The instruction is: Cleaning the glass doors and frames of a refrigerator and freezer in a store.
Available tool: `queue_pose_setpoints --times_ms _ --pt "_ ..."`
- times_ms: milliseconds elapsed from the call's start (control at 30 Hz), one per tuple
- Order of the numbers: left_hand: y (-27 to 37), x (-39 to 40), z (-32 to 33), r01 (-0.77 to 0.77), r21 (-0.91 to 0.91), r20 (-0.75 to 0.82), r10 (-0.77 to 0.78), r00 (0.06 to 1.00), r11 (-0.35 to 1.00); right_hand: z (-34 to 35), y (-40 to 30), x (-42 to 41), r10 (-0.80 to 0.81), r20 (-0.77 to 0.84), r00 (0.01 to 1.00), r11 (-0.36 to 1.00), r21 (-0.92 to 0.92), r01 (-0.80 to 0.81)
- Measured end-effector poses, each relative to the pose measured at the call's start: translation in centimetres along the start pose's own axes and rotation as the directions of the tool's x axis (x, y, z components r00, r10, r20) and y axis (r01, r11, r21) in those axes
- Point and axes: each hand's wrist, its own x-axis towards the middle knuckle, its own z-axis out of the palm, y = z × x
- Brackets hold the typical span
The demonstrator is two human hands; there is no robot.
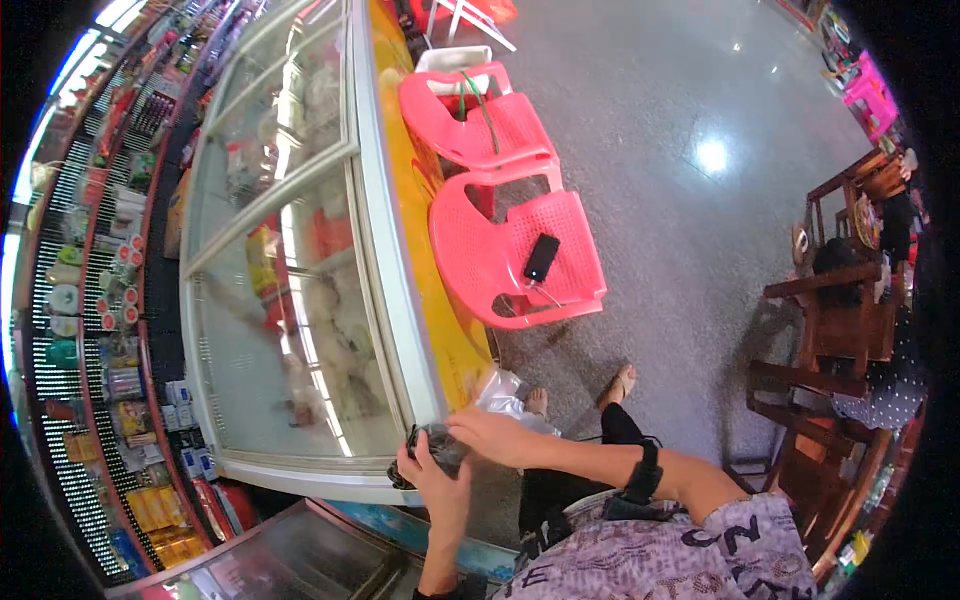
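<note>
A crumpled black plastic bag [445, 453] is between my two hands, at the near corner of a glass-topped chest freezer [420, 375]. My left hand [439, 480] grips it from the near side, with fingers and thumb around it. From the right, my right hand [487, 436] pinches the bag's upper edge with its fingertips. What the bag holds, if anything, cannot be seen. Just beyond my right hand, a pale, translucent plastic bag [501, 391] hangs beside the freezer's yellow side panel.
Two pink plastic chairs [517, 225] stand along the freezer; a black phone [541, 257] lies on the nearer seat. Shelves of packaged goods [120, 300] line the left. Below is another glass-topped case [300, 555]. Wooden chairs [832, 330] and a person in dotted clothing [885, 394] are at right.
</note>
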Motion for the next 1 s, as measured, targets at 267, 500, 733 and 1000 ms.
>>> queue_pose_setpoints --times_ms 267,500,733,1000 --pt "2.0 1.7 2.7 0.054 0.309 -0.175 0.002 0.984 0.949 -13.7 11.6 -12.7 0.083 -0.331 0.94 0.853 -0.463 -0.239" --pt "2.2 3.7 3.6 0.154 0.353 -0.34 -0.027 0.94 0.923 -23.9 21.7 -27.1 0.261 -0.604 0.753 0.618 -0.495 -0.611" --pt "3.5 7.0 4.8 0.18 0.365 -0.393 -0.024 0.919 0.913 -24.1 33.6 -36.8 0.458 -0.723 0.517 0.666 -0.105 -0.738" --pt "2.0 6.8 5.0 0.152 0.295 -0.458 0.0 0.889 0.943 -20.7 32.4 -33.9 0.822 -0.314 0.476 0.534 0.716 -0.45"
